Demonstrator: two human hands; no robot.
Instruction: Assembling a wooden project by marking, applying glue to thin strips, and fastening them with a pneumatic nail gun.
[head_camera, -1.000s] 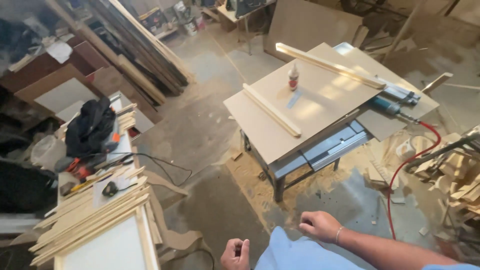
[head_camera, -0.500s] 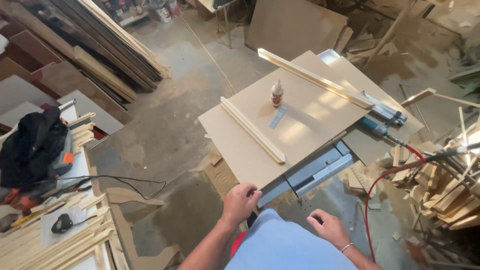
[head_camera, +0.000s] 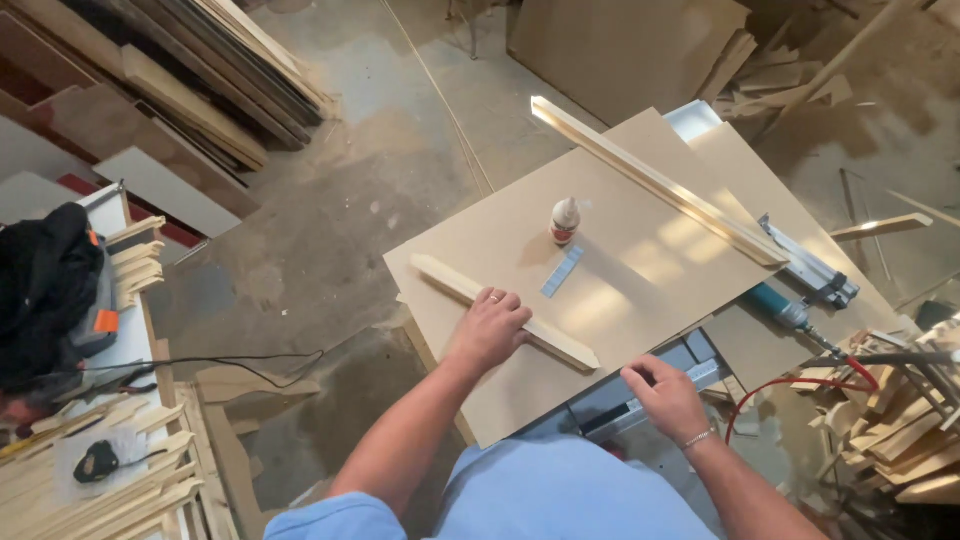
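Note:
My left hand (head_camera: 490, 327) lies flat on a short pale wooden strip (head_camera: 560, 343) that rests on a brown board (head_camera: 640, 290) laid over a work table. My right hand (head_camera: 665, 397) rests at the board's near edge, touching the grey metal rail of the table (head_camera: 640, 400) underneath; its fingers are curled and nothing shows in it. A small glue bottle (head_camera: 565, 221) stands upright on the board, with a thin grey strip (head_camera: 561, 272) lying beside it. A long wooden moulding (head_camera: 650, 180) lies diagonally along the board's far side.
A blue power tool (head_camera: 790, 312) with a red cable (head_camera: 790, 385) lies at the board's right edge. Wood offcuts (head_camera: 900, 410) pile up at the right. At left stand stacked wooden strips (head_camera: 120, 480), a black bag (head_camera: 50, 290) and leaning boards (head_camera: 190, 90). The floor is dusty concrete.
I have stepped up to the table. My left hand has reached forward and come down on the short wooden strip; my right hand has moved to the board's near edge.

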